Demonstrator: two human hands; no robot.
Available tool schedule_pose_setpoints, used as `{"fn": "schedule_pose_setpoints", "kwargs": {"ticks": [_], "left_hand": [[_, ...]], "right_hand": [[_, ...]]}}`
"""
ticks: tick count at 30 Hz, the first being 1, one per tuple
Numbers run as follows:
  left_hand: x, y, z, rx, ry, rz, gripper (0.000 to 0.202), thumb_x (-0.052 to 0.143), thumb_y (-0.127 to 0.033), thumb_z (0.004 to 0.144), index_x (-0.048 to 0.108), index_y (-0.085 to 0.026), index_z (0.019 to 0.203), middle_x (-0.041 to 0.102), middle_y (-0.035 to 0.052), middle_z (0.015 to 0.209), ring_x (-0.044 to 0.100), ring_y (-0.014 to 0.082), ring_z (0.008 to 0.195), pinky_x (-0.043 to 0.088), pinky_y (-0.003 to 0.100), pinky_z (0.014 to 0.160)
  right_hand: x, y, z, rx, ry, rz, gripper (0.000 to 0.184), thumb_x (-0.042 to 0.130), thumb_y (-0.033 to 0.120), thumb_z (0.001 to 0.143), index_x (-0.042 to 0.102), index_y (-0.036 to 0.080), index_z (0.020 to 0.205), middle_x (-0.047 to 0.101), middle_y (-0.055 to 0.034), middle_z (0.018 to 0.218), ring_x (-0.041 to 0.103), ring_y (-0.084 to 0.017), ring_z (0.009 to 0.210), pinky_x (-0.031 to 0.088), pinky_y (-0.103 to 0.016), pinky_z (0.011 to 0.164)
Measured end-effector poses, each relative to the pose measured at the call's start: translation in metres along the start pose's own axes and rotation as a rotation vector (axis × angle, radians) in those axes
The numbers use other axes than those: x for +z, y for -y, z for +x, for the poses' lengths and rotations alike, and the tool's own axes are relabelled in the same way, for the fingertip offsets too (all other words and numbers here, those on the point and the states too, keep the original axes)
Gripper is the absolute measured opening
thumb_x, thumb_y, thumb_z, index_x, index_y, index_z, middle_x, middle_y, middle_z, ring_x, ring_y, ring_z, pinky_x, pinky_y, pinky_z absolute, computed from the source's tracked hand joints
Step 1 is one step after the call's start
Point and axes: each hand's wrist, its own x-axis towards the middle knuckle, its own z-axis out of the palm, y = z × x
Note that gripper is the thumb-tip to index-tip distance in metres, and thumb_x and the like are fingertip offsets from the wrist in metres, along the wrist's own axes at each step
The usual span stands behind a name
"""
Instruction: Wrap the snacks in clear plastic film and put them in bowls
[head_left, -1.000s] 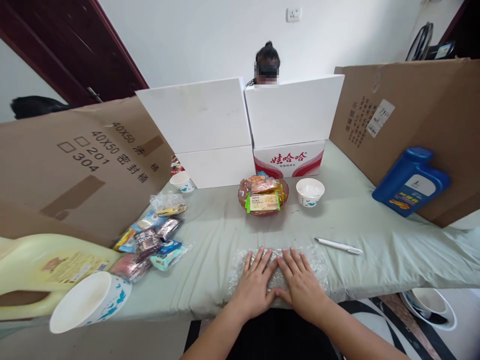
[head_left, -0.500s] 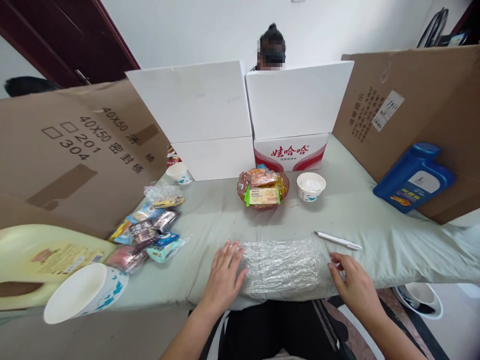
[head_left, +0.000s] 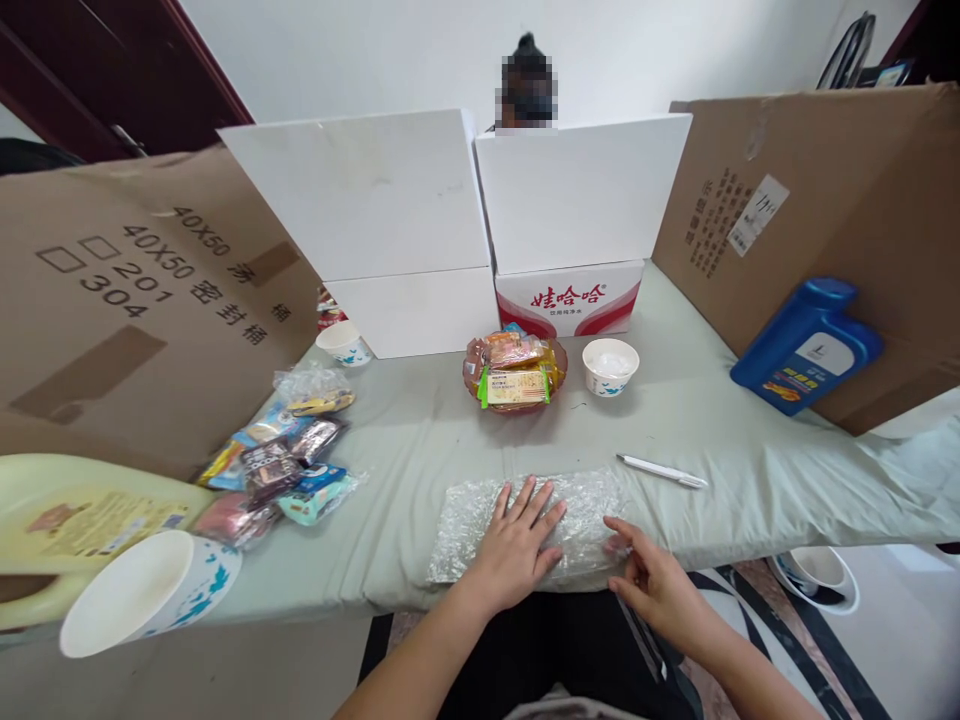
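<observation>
The left hand [head_left: 514,555] lies palm down, fingers spread wide, on the crinkled clear plastic [head_left: 592,500] at the lower middle of the frame. The right hand [head_left: 660,590] is at the plastic's right end, index finger reaching inward, the other fingers loosely curled and the thumb apart below; whether it grips the edge, I cannot tell. Both forearms come up from the bottom of the frame, angled toward each other.

Beneath the plastic is a counter [head_left: 420,440] covered in a wrinkled pale green cloth. A white pen [head_left: 661,471] lies right of the plastic. Farther up, at centre, a brown dish [head_left: 517,408] is heaped with wrapped snacks [head_left: 517,350], a patterned paper bowl [head_left: 611,385] just to its right. Snack packets [head_left: 270,470] are piled at left, near a pale yellow jug [head_left: 97,510] and a larger paper bowl [head_left: 202,590] at lower left. A blue bottle [head_left: 806,345] stands tilted at right.

White boxes [head_left: 360,200] form a barrier across the back, with brown cardboard [head_left: 810,200] on both sides. Beyond are a person's head [head_left: 527,85], a pale wall [head_left: 375,50] and, upper left, a dark red door [head_left: 112,60].
</observation>
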Motion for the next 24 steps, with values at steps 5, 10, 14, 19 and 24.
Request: {"fn": "schedule_pose_setpoints", "kwargs": {"ticks": [5, 10, 14, 19, 24], "left_hand": [[-0.001, 0.000, -0.001, -0.001, -0.004, 0.002, 0.059, 0.051, -0.039, 0.094, 0.028, -0.031, 0.148, 0.024, 0.0040, 0.157, 0.015, 0.0309, 0.146, 0.017, 0.058, 0.115], [0.000, 0.002, -0.001, 0.008, -0.007, -0.005, 0.058, 0.048, -0.042, 0.096, 0.027, -0.030, 0.149, 0.023, 0.0045, 0.158, 0.015, 0.0308, 0.146, 0.017, 0.058, 0.115], [0.000, 0.000, -0.001, 0.003, -0.007, -0.022, 0.057, 0.047, -0.043, 0.096, 0.029, -0.030, 0.148, 0.023, 0.0045, 0.158, 0.014, 0.0307, 0.146, 0.015, 0.059, 0.115], [-0.004, -0.002, -0.001, -0.009, -0.033, -0.066, 0.057, 0.052, -0.043, 0.093, 0.036, -0.028, 0.145, 0.028, 0.0063, 0.156, 0.016, 0.0309, 0.145, 0.018, 0.059, 0.115], [-0.020, 0.032, -0.038, -0.092, -0.115, -0.101, 0.038, 0.055, -0.032, 0.090, 0.057, -0.023, 0.128, 0.044, 0.0087, 0.146, 0.031, 0.0301, 0.140, 0.032, 0.052, 0.112]], "right_hand": [[-0.016, 0.011, 0.003, -0.075, 0.122, -0.149, 0.047, 0.048, 0.018, 0.082, 0.054, 0.027, 0.127, 0.066, -0.0038, 0.110, 0.064, -0.013, 0.074, 0.053, -0.027, 0.071], [-0.056, 0.002, -0.007, 0.037, 0.165, -0.406, 0.026, 0.046, 0.018, 0.083, 0.067, 0.026, 0.095, 0.072, -0.0013, 0.089, 0.067, -0.019, 0.081, 0.051, -0.029, 0.072], [-0.065, 0.003, -0.013, 0.009, -0.027, -0.605, 0.020, 0.047, 0.030, 0.089, 0.065, 0.024, 0.086, 0.068, -0.0025, 0.077, 0.065, -0.019, 0.069, 0.050, -0.029, 0.062], [-0.022, 0.009, 0.000, -0.484, -0.007, -0.720, 0.047, 0.058, 0.023, 0.082, 0.054, 0.025, 0.129, 0.058, -0.0087, 0.130, 0.050, -0.026, 0.125, 0.042, -0.045, 0.103], [-0.007, -0.014, 0.011, -0.546, 0.029, -0.739, 0.053, 0.047, 0.010, 0.086, 0.050, 0.027, 0.135, 0.055, -0.0042, 0.138, 0.044, -0.021, 0.132, 0.039, -0.044, 0.108]]}}
